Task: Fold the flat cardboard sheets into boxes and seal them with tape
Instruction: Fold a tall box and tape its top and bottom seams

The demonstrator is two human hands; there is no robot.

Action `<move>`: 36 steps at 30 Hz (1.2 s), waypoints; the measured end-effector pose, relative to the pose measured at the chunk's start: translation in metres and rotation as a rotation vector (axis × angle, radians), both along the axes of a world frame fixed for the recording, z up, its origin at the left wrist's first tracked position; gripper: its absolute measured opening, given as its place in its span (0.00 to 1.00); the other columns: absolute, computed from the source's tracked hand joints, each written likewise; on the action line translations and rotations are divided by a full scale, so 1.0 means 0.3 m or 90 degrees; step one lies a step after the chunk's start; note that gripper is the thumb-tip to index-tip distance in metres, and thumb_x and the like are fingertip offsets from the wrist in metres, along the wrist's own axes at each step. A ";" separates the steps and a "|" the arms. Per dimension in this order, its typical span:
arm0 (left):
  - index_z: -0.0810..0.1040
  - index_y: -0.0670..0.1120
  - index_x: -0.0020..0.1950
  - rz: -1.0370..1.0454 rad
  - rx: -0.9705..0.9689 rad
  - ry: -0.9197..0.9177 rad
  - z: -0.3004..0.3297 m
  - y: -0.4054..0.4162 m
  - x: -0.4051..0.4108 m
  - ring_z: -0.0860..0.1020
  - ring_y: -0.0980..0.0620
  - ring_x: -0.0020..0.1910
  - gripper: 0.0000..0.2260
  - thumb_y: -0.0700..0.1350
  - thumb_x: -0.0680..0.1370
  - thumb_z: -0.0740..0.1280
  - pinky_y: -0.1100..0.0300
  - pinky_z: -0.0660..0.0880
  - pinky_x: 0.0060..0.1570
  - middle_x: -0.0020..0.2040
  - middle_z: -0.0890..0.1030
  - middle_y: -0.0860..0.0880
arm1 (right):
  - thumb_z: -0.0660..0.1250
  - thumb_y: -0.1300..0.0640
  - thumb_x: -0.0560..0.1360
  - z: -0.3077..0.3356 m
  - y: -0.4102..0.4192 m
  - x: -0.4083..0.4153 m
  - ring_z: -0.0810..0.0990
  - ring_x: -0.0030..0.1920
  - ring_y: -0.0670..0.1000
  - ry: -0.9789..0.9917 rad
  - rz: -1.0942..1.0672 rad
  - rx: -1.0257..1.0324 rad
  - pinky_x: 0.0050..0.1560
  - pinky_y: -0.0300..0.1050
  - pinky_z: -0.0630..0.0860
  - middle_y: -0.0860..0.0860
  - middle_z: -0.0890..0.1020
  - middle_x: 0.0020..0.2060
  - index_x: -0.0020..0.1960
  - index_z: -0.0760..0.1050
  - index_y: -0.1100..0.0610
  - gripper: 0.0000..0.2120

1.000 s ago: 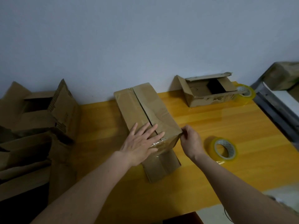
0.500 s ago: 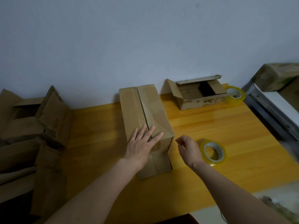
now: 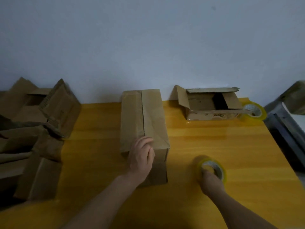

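A brown cardboard box (image 3: 143, 119) lies lengthways in the middle of the yellow table (image 3: 214, 146), its top flaps closed along a centre seam. My left hand (image 3: 142, 157) rests on the box's near end, fingers curled over the edge, pressing it down. A loose flap (image 3: 156, 174) sticks out flat toward me under that hand. My right hand (image 3: 211, 180) grips a roll of clear yellowish tape (image 3: 212, 167) on the table to the right of the box.
An open cardboard box (image 3: 211, 104) stands at the back right, with a second tape roll (image 3: 254, 110) beside it. A heap of cardboard boxes and sheets (image 3: 33, 129) fills the left side. A dark metal frame (image 3: 287, 129) borders the table's right edge.
My right hand left the box's corner, moved right and took hold of the tape roll. My left hand slid back to the box's near edge and curled its fingers.
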State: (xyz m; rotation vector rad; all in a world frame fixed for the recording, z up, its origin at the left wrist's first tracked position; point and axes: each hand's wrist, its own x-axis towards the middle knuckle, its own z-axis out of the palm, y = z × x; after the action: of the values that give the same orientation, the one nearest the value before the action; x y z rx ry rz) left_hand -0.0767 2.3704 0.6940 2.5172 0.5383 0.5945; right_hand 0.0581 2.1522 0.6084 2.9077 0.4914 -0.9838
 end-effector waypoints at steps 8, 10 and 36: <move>0.76 0.39 0.36 0.018 -0.057 -0.001 0.064 -0.008 0.019 0.79 0.47 0.50 0.10 0.39 0.71 0.75 0.51 0.79 0.47 0.47 0.81 0.44 | 0.67 0.62 0.76 0.223 0.154 0.153 0.81 0.47 0.62 0.164 -0.264 0.439 0.51 0.54 0.76 0.66 0.82 0.48 0.53 0.79 0.70 0.11; 0.76 0.46 0.52 -0.006 -0.108 0.067 0.081 -0.007 0.025 0.72 0.54 0.61 0.15 0.52 0.72 0.73 0.62 0.70 0.59 0.60 0.75 0.51 | 0.68 0.62 0.76 0.324 0.190 0.169 0.81 0.44 0.59 0.230 -0.276 0.538 0.50 0.56 0.77 0.68 0.82 0.48 0.51 0.80 0.68 0.09; 0.76 0.60 0.57 0.135 -0.484 -0.201 0.257 -0.026 0.083 0.81 0.50 0.50 0.21 0.40 0.71 0.75 0.51 0.81 0.47 0.52 0.82 0.50 | 0.65 0.62 0.77 0.706 0.427 0.059 0.83 0.47 0.55 0.357 -0.043 0.711 0.51 0.50 0.80 0.57 0.85 0.46 0.54 0.80 0.61 0.08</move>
State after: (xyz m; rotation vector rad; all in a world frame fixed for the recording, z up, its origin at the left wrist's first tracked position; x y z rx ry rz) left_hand -0.0518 2.3625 0.7712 1.6319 0.7436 0.6854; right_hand 0.0759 2.2802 0.8201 3.4443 1.3411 -2.1000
